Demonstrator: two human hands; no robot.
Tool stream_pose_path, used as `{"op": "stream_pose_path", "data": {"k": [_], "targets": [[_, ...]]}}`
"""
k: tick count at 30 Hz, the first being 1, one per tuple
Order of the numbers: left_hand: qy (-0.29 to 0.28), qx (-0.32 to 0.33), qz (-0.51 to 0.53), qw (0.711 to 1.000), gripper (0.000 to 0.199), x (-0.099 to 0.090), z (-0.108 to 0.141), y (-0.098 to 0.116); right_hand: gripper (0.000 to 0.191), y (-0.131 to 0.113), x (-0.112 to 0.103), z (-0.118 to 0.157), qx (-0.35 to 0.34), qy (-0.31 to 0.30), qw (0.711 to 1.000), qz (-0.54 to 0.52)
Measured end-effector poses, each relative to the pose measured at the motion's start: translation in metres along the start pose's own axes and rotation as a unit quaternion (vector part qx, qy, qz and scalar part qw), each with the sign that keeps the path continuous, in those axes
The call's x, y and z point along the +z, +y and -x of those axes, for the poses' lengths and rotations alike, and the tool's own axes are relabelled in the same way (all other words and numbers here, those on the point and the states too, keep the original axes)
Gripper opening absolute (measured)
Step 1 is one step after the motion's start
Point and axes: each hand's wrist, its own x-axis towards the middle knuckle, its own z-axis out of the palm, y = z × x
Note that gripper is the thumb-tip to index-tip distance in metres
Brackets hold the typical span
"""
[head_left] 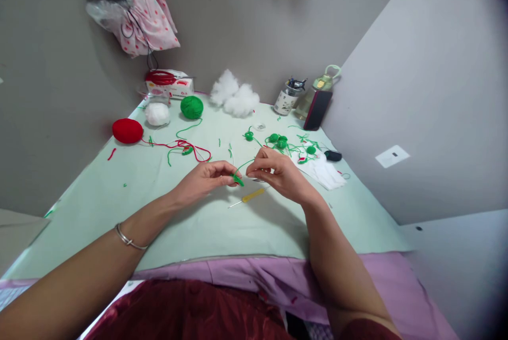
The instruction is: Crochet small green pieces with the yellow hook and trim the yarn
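Note:
My left hand (210,177) is closed at the fingertips around a small green crocheted piece (238,180). From that piece a strand of green yarn (246,163) arcs up to my right hand (275,173), whose thumb and fingers are pinched together on it. A thin silvery thing shows under the right fingers; its kind is unclear. Just below both hands, a crochet hook with a yellow handle (254,195) lies on the table. Beyond the left hand rests a green and red crocheted piece (187,150) with loose red yarn around it.
On the pale green tabletop (190,229) stand a red yarn ball (127,131), white yarn ball (157,114), green yarn ball (191,107) and white stuffing (234,95). Rightward are green crocheted bits (281,142), white tissue (323,173), a pen jar (286,99), a bottle (307,101) and a phone (318,110).

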Motion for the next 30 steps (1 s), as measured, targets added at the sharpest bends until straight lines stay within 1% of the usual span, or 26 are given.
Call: {"op": "stream_pose_path", "data": {"k": [7, 11, 13, 17, 19, 21, 23, 24, 27, 29, 30], "targets": [[-0.018, -0.003, 0.005, 1.000, 0.015, 0.000, 0.001, 0.001, 0.013, -0.001, -0.001, -0.001, -0.006, -0.014, 1.000, -0.024], [-0.018, 0.000, 0.015, 1.000, 0.017, 0.002, 0.001, 0.000, 0.013, -0.002, 0.004, -0.002, 0.000, -0.027, 0.998, -0.065], [-0.007, 0.001, 0.023, 1.000, 0.019, 0.002, 0.000, 0.000, 0.012, -0.001, 0.009, -0.003, 0.015, -0.017, 0.996, -0.083], [0.023, 0.003, 0.029, 0.999, 0.020, 0.001, -0.001, -0.001, 0.005, 0.003, 0.020, -0.005, 0.078, 0.045, 0.992, -0.091], [0.036, 0.004, 0.029, 0.999, 0.019, 0.001, -0.001, -0.001, 0.012, 0.003, 0.023, -0.005, 0.105, 0.050, 0.984, -0.137], [0.046, 0.004, 0.027, 0.999, 0.018, 0.000, -0.001, -0.001, 0.021, 0.000, 0.025, -0.004, 0.112, 0.028, 0.974, -0.194], [0.053, 0.003, 0.024, 0.998, 0.017, 0.001, -0.001, -0.002, 0.027, -0.003, 0.028, -0.005, 0.084, 0.010, 0.976, -0.200], [0.055, 0.002, 0.022, 0.998, 0.017, 0.001, -0.001, -0.002, 0.026, -0.005, 0.030, -0.005, 0.059, 0.010, 0.983, -0.174], [0.059, -0.003, 0.014, 0.998, 0.018, 0.001, -0.002, -0.004, 0.017, -0.005, 0.035, -0.005, -0.015, 0.024, 0.998, -0.048], [0.057, -0.009, 0.009, 0.998, 0.018, 0.002, -0.003, -0.004, 0.019, -0.005, 0.038, -0.005, -0.039, 0.041, 0.998, 0.006], [0.056, -0.010, 0.006, 0.998, 0.019, 0.002, -0.003, -0.004, 0.019, -0.005, 0.039, -0.005, -0.044, 0.056, 0.997, 0.015]]}}
